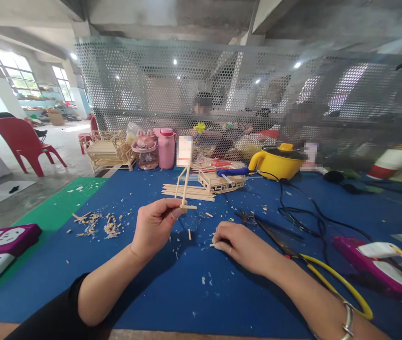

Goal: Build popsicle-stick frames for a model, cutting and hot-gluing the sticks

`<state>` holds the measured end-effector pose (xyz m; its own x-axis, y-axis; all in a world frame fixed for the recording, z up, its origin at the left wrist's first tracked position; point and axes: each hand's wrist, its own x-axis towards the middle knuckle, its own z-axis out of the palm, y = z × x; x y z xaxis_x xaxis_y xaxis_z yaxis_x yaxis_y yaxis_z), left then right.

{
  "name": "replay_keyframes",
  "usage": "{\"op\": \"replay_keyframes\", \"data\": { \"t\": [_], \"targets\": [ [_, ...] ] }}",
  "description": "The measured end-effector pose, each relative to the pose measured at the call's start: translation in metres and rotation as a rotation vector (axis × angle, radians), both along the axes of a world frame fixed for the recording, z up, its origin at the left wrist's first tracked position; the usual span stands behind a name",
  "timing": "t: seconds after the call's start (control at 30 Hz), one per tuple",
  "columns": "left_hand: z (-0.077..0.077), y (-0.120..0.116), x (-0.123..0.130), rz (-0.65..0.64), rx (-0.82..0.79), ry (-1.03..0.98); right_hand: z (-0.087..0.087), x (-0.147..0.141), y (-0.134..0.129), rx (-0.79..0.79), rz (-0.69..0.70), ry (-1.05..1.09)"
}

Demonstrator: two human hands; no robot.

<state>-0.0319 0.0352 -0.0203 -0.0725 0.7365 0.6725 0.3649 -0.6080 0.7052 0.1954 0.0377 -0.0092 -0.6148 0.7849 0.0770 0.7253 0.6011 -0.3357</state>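
Note:
My left hand (154, 227) is closed, thumb and fingers pinching a small frame of thin wooden sticks (186, 186). The frame stands up above the hand, with one short stick pointing right. Lower and to the right, my right hand (240, 246) rests near the blue table mat with its fingers pinched together. The pale end of a short wooden stick piece (212, 245) pokes out at its fingertips. Between the hands lies a loose short stick (190, 234). Behind them are a bundle of long sticks (187, 191) and a built stick model (222, 183).
A blue-handled glue gun (232, 173) lies on the model. Scissors with yellow handles (335, 278) lie beside my right forearm. Black cables, a yellow pot (280, 163), a pink bottle (166, 148), wood scraps (112, 225) and purple power strips surround the work area. Behind stands a perforated metal screen.

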Motion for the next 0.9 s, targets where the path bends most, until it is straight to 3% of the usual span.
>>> {"op": "replay_keyframes", "data": {
  "t": [0.1,0.23,0.33,0.7,0.9],
  "targets": [
    [0.002,-0.002,0.001,0.017,0.036,0.039,0.009,0.001,0.001,0.039,-0.038,0.153],
    [0.004,-0.005,0.003,0.022,0.092,0.095,0.038,-0.008,-0.004,0.167,-0.221,0.519],
    [0.004,-0.006,0.003,0.034,0.131,0.113,0.052,-0.022,-0.011,0.300,-0.236,0.682],
    [0.004,-0.010,0.006,-0.036,0.217,0.191,0.032,-0.043,-0.024,0.677,-0.038,0.632],
    [0.005,-0.012,0.009,-0.050,0.235,0.210,0.031,-0.042,-0.020,0.746,0.000,0.568]
  ]
}}
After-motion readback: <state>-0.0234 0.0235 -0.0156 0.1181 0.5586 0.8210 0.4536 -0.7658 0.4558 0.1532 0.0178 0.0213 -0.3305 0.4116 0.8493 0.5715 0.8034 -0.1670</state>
